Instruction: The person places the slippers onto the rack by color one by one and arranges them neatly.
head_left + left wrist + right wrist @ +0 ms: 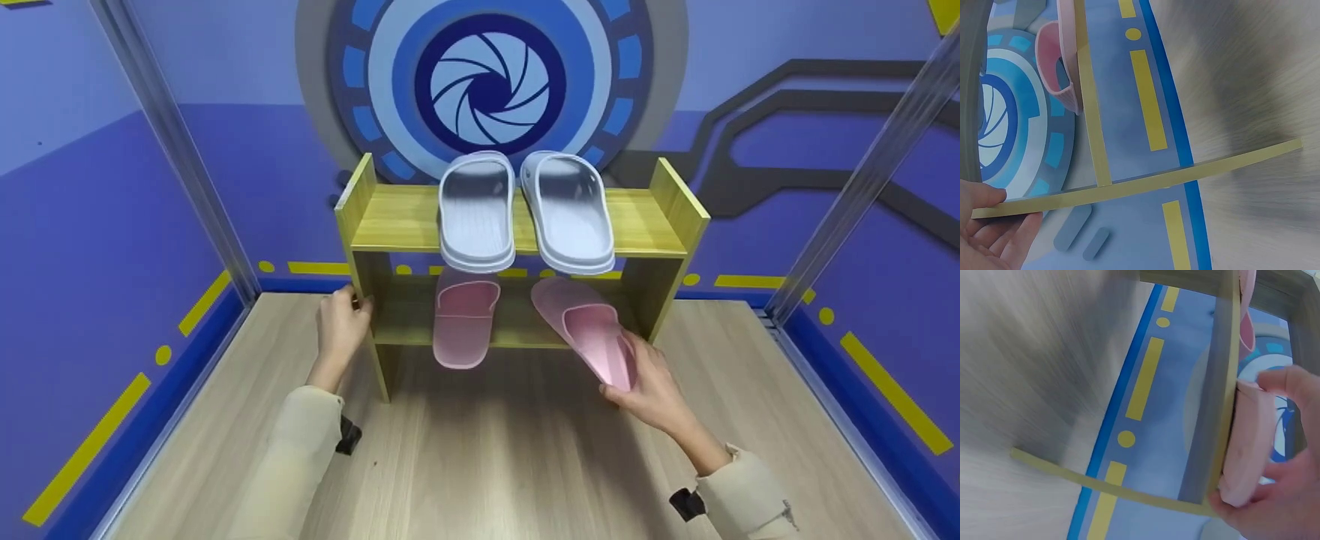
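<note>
A small wooden shoe rack (405,217) stands on the wood-grain surface. My left hand (343,330) grips its left side panel, thumb on one face and fingers on the other in the left wrist view. My right hand (654,388) holds a pink slipper (577,326) by its heel end, the toe pointing in over the lower shelf (517,334). This slipper is angled, its heel swung out to the right. In the right wrist view it lies against the shelf edge. The other pink slipper (463,341) rests on the lower shelf further left, heel overhanging the front edge.
Two pale grey-blue clogs (478,217) sit side by side on the top shelf, heels overhanging the front. Blue-purple printed walls (247,187) close in the back and both sides. Metal posts (176,150) stand at the back corners.
</note>
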The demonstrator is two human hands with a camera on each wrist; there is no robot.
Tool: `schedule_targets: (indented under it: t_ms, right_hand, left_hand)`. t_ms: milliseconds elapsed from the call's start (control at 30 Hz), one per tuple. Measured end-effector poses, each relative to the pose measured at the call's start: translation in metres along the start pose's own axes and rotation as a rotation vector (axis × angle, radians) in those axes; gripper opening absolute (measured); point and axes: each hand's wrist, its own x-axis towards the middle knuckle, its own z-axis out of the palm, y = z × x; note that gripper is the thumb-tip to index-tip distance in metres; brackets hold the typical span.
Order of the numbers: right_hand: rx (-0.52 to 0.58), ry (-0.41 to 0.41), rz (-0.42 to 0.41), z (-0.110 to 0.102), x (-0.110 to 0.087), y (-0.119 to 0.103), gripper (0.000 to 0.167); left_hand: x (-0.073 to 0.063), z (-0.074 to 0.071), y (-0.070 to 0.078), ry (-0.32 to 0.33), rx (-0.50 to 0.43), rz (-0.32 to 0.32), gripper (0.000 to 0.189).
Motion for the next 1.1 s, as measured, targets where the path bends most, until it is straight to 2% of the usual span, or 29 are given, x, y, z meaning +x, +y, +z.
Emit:
schedule_targets:
  t_ms: [133,433,667,833,1100]
  right_hand:
    - [0.021,-0.059,-0.03,-0.007,-0.002,0.001,0.086]
    - [0.061,-0.025,0.101,-0.003,-0.002,-0.006,0.08]
    - [0.272,-0.057,0.057,0.009,-0.001,-0.012,0.087]
    - [0.408,-0.072,-0.001,0.017,-0.001,-0.018,0.08]
    - [0.29,0.021,0.058,0.033,-0.001,-0.027,0.078]
  left_hand:
    - [0.0,0.0,0.0,0.011,-0.003,0.006,0.013]
    - [0.001,0.001,-0.001,-0.001,0.016,-0.017,0.015]
    - [0.001,0.001,-0.001,-0.011,-0.006,-0.028,0.015]
    - [0.0,0.001,-0.001,-0.001,-0.001,-0.019,0.014]
    - [0.001,0.001,-0.002,0.008,-0.002,-0.01,0.014]
